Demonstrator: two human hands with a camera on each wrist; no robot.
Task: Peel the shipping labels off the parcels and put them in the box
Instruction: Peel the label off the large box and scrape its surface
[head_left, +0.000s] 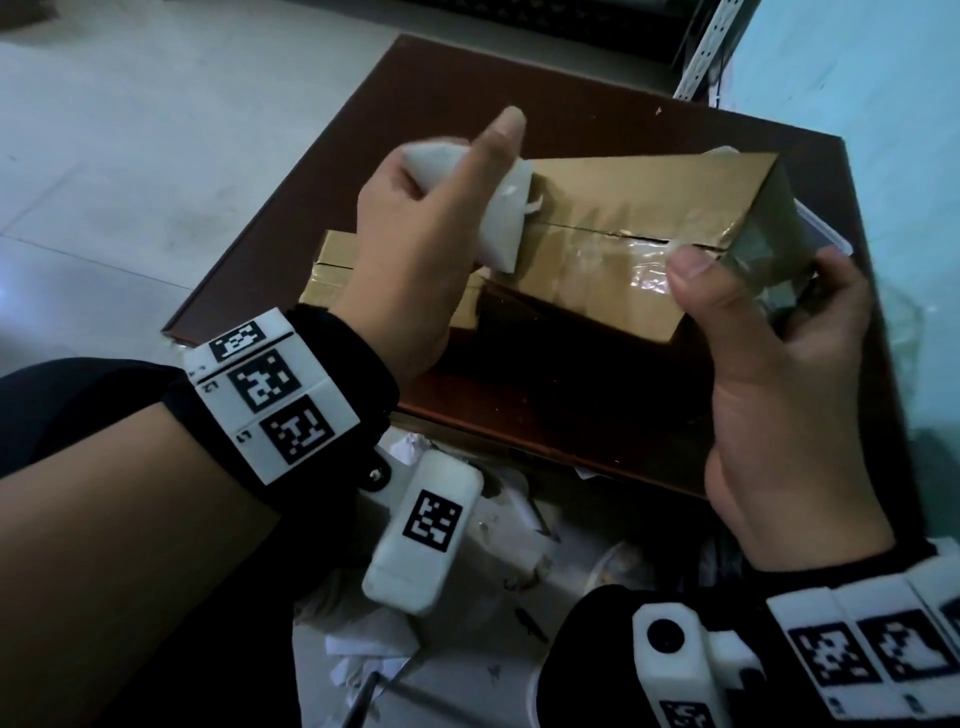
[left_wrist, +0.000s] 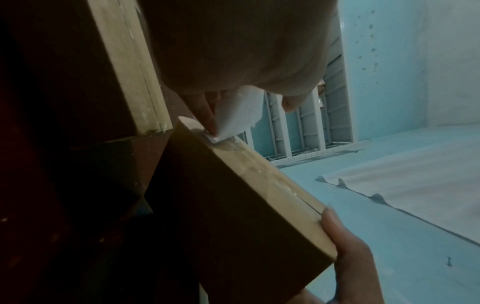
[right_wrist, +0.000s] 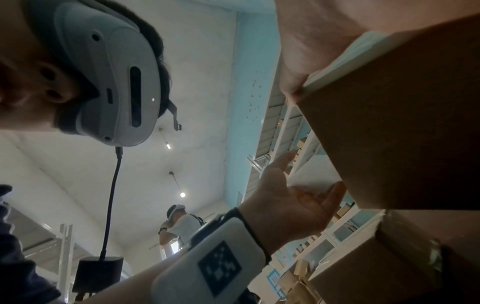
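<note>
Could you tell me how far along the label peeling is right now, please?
Done: scraps of white paper already lie below the table edge. In hand: the left hand pulls a white label off the parcel that the right hand steadies. Left: dropping the label in, then the second parcel behind.

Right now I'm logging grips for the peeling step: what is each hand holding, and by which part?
The left hand pinches the peeled-up part of the white shipping label. The right hand grips the near right corner of the cardboard parcel.
</note>
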